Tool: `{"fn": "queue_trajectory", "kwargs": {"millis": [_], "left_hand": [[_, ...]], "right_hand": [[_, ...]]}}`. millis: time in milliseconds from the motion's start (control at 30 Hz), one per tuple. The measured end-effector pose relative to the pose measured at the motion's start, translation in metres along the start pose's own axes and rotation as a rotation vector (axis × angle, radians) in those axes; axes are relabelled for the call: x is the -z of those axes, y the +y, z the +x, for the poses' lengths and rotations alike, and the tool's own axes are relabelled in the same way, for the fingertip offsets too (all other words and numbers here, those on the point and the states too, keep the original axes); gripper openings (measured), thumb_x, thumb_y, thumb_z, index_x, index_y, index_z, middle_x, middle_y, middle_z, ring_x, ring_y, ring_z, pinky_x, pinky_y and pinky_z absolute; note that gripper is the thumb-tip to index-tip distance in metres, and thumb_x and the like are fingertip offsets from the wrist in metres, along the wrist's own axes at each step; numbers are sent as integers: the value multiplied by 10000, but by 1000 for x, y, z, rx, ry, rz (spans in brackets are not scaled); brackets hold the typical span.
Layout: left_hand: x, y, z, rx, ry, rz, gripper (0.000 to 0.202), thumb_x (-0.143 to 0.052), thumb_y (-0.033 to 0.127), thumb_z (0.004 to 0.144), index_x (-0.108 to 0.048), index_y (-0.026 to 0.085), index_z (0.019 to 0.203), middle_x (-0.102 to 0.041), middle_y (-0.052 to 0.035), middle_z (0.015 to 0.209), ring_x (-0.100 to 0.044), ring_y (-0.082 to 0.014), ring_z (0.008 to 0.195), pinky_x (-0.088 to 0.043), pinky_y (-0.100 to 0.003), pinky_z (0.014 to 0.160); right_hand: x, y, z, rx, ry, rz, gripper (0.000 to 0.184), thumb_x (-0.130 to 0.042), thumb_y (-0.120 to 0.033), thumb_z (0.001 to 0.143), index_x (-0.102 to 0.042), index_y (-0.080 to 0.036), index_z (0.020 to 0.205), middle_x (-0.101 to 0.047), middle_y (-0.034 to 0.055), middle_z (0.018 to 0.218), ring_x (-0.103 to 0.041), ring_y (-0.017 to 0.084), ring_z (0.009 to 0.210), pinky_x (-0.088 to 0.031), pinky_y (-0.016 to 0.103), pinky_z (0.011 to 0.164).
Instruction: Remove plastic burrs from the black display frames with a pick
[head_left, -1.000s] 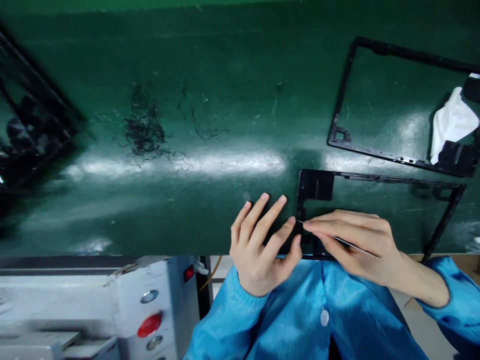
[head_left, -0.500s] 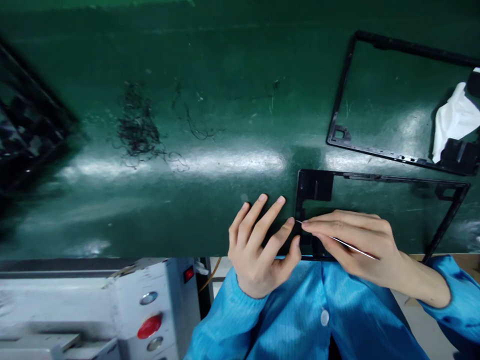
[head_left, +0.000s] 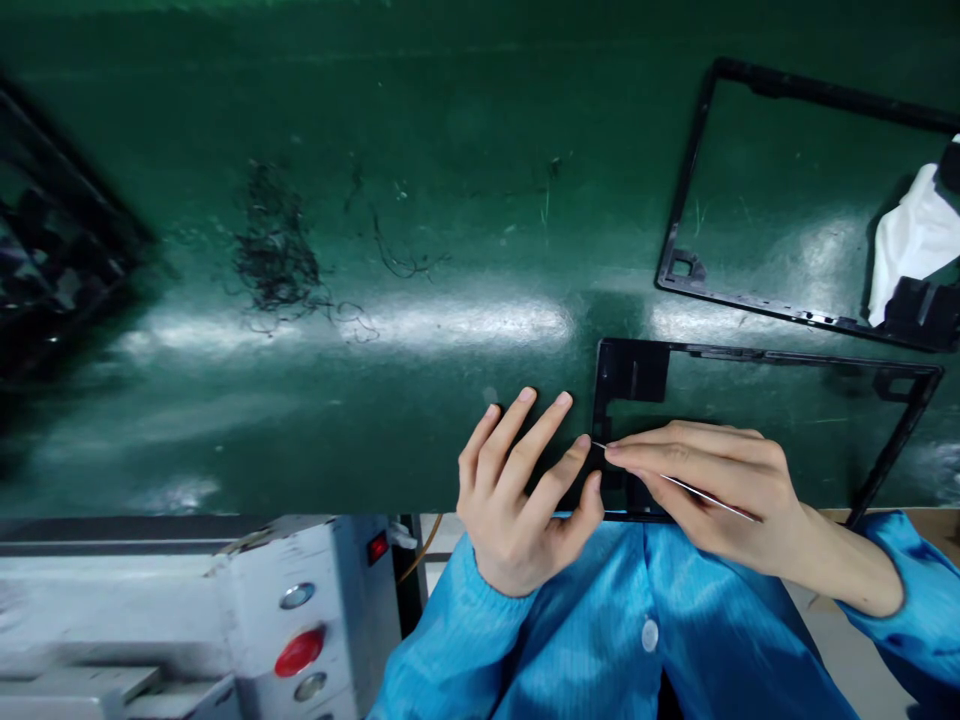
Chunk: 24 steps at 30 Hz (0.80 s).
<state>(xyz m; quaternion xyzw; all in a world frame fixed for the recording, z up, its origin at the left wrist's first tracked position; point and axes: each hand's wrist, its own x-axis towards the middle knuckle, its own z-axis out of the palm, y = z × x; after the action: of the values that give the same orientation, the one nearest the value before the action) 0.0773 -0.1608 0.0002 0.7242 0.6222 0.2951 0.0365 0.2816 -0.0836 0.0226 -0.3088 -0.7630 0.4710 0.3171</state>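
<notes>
A black rectangular plastic frame [head_left: 795,357] lies at the near edge of the green table, partly over my lap. Pinched in my right hand [head_left: 720,485] is a thin silver metal tool [head_left: 709,496], perhaps a blade or pick, held like a pen. Its tip meets the frame's left side, close to my left index fingertip. My left hand [head_left: 521,500] has its fingers spread, with the index finger and thumb against the left side of the frame. The lower left part of the frame is partly hidden by both hands.
A second black frame [head_left: 679,190] lies at the far right, with a white cloth [head_left: 911,235] inside it. Thin black shavings [head_left: 277,250] are heaped on the table [head_left: 450,90]. Dark framed parts [head_left: 60,220] stand at the left. Below is a machine panel with a red button [head_left: 300,652].
Almost nothing differs. The frames and my hands appear shifted very slightly to the right in view, while both hands keep the same pose.
</notes>
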Motion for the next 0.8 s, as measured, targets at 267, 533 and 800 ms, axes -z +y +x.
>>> {"fn": "queue_trajectory", "kwargs": {"millis": [267,533,800], "left_hand": [[0,0,0,-6,4,-1,195,-743,205,882,-741,198,1076,-786,-155,1324,-674,-369,1366,-510,-551,1148],[0,-1,-1,-4,2,0,201,-740,207,881,-736,208,1082,-786,-148,1328,-674,-369,1366,-513,-556,1144],[0,-1,0,-12,5,0,193,-741,203,878,-745,194,1070,-787,-158,1322,-677,-376,1359,-507,-554,1149]], "right_hand": [[2,-1,1,-16,9,-17,327,-670,-8,1023,-748,-186,1287,-828,77,1163,-806,193,1042,-698,276,852],[0,0,2,8,-2,9,307,-678,-1,1015,-756,-153,1270,-828,100,1160,-807,198,1040,-698,271,837],[0,1,0,-17,6,-12,329,-668,-33,1029,-754,-202,1298,-829,71,1167,-812,204,1039,-712,288,850]]}}
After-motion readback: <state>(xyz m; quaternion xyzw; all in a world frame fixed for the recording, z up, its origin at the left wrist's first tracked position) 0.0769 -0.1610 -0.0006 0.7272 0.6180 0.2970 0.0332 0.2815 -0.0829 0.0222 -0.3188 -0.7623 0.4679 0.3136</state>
